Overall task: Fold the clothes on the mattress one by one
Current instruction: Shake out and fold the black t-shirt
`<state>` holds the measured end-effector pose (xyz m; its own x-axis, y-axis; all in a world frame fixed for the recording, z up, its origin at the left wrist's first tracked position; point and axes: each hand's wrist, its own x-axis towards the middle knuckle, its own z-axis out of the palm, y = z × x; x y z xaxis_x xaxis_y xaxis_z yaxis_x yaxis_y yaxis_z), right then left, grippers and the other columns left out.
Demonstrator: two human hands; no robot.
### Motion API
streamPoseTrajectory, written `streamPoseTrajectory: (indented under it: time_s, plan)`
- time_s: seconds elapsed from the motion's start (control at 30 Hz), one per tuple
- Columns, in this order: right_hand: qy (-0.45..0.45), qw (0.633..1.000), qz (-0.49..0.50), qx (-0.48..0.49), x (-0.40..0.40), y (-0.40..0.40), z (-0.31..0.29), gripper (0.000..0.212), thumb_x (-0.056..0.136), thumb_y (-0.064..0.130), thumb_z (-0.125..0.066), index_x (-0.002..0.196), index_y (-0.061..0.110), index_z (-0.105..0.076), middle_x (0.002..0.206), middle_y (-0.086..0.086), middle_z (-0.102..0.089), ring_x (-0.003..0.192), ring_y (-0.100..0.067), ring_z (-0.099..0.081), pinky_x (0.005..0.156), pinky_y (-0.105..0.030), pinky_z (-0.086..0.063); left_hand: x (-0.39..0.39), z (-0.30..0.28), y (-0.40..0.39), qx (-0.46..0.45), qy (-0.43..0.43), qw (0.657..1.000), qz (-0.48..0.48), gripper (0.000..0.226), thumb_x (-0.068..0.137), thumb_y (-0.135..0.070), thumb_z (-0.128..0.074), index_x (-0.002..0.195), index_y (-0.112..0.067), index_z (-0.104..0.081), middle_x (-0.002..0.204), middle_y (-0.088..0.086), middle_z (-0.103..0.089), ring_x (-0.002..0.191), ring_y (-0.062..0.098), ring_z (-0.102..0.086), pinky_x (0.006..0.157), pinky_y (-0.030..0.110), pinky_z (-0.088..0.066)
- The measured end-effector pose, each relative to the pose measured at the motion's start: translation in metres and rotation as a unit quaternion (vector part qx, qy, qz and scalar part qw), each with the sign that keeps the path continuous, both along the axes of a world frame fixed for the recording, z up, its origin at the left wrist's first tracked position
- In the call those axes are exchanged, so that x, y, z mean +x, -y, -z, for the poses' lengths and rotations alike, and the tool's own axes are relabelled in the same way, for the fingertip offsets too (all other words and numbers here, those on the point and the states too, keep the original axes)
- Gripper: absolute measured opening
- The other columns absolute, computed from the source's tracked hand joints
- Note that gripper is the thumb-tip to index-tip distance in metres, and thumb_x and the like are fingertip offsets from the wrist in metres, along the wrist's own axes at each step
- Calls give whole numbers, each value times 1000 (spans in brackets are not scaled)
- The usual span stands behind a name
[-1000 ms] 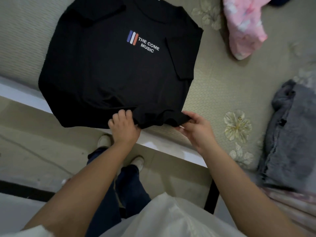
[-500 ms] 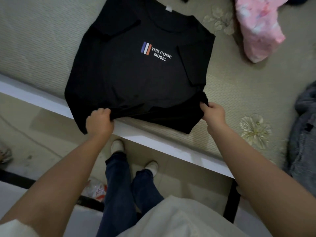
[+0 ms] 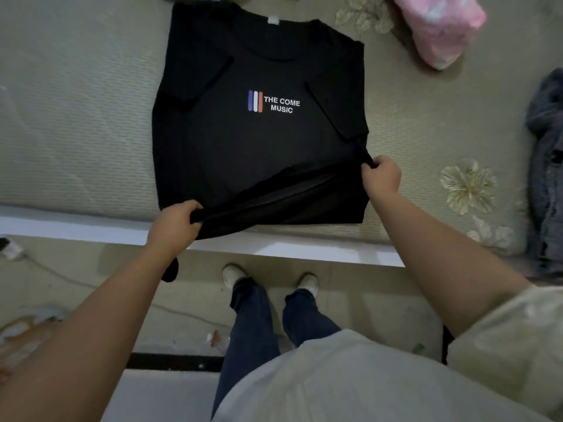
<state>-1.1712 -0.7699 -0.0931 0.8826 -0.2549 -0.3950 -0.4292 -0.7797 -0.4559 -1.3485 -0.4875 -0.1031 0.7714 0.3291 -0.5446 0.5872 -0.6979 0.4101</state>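
A black T-shirt [image 3: 243, 141] with white "THE COME MUSIC" lettering lies face up on the mattress [image 3: 76, 132], both sleeves folded in over its front. My left hand [image 3: 175, 222] grips the hem at the shirt's near left corner, at the mattress edge. My right hand [image 3: 380, 176] grips the hem on the right side, a little farther in. The bottom edge is lifted and stretched between the two hands, with a doubled layer of cloth below it.
A pink garment [image 3: 441, 28] lies at the far right of the mattress. A grey garment [image 3: 548, 166] is heaped at the right edge. The white bed frame [image 3: 304, 248] runs along the near side, with my feet on the floor below.
My hands have moved apart along the hem, the left to the left corner and the right to the right side, lifting the bottom edge up and toward the chest print.
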Motion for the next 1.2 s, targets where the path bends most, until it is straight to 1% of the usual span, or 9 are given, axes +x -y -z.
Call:
streamPoseTrajectory:
  time_s: [0.1, 0.27, 0.43, 0.53, 0.63, 0.8, 0.93, 1.07, 1.2]
  plan:
    - [9, 1000, 12, -7, 7, 1, -6, 19, 91, 14, -48, 91, 0, -60, 85, -17, -63, 93, -35, -59, 59, -23, -35, 27, -19, -28, 71, -12, 994, 86, 29, 85, -2, -52, 113, -5, -58, 108, 19, -55, 94, 34, -53, 71, 35, -38]
    - [55, 996, 66, -7, 40, -4, -18, 24, 92, 15, -48, 101, -3, -61, 104, -21, -63, 97, -33, -58, 69, -25, -33, 102, -49, -59, 213, 50, 965, 147, 19, 81, 6, -47, 95, 1, -58, 95, 23, -54, 84, 36, -52, 60, 34, -31]
    - [50, 983, 164, 70, 100, -19, -18, 20, 90, 12, -47, 101, 1, -59, 93, -16, -59, 100, -32, -58, 69, -25, -34, 189, -52, -75, 278, 8, 954, 116, 14, 84, 3, -47, 95, 1, -55, 99, 21, -56, 88, 35, -55, 69, 37, -39]
    - [42, 980, 170, 91, 146, -29, -8, 24, 90, 12, -48, 104, -4, -59, 99, -20, -61, 101, -34, -57, 71, -31, -38, 235, -43, -85, 314, -12, 944, 104, 14, 85, 2, -46, 97, 1, -54, 103, 20, -56, 92, 35, -55, 78, 38, -39]
    - [46, 986, 140, 78, 188, -31, 7, 25, 90, 13, -50, 104, -6, -58, 105, -26, -62, 100, -37, -57, 80, -37, -41, 280, -33, -98, 327, -21, 937, 122, 14, 85, 1, -45, 96, -1, -54, 102, 18, -57, 93, 34, -56, 81, 38, -38]
    - [35, 994, 94, 52, 238, -32, 36, 27, 92, 14, -49, 106, -8, -57, 103, -28, -60, 101, -39, -56, 82, -37, -40, 344, -15, -119, 343, -10, 924, 170, 18, 85, 0, -45, 99, -3, -56, 99, 17, -59, 90, 32, -57, 77, 37, -36]
    - [43, 997, 63, 23, 269, -35, 52, 26, 92, 12, -50, 100, -12, -55, 99, -32, -58, 96, -42, -54, 76, -39, -36, 383, 3, -126, 352, 57, 913, 199, 17, 72, 15, -52, 81, 2, -59, 82, 22, -61, 79, 32, -60, 71, 38, -38]
    - [30, 997, 66, -7, 295, -43, 68, 29, 92, 14, -51, 102, -13, -55, 105, -34, -58, 100, -43, -54, 80, -38, -36, 413, 25, -133, 333, -57, 919, 203, 21, 83, -4, -45, 101, -8, -56, 103, 11, -58, 103, 28, -51, 89, 36, -32]
    - [-3, 996, 68, -55, 307, -52, 83, 33, 95, 22, -45, 101, -10, -54, 107, -34, -57, 101, -43, -54, 82, -41, -40, 419, 49, -146, 307, 29, 937, 164, 25, 83, -1, -45, 103, -2, -59, 103, 20, -58, 103, 32, -50, 95, 39, -23]
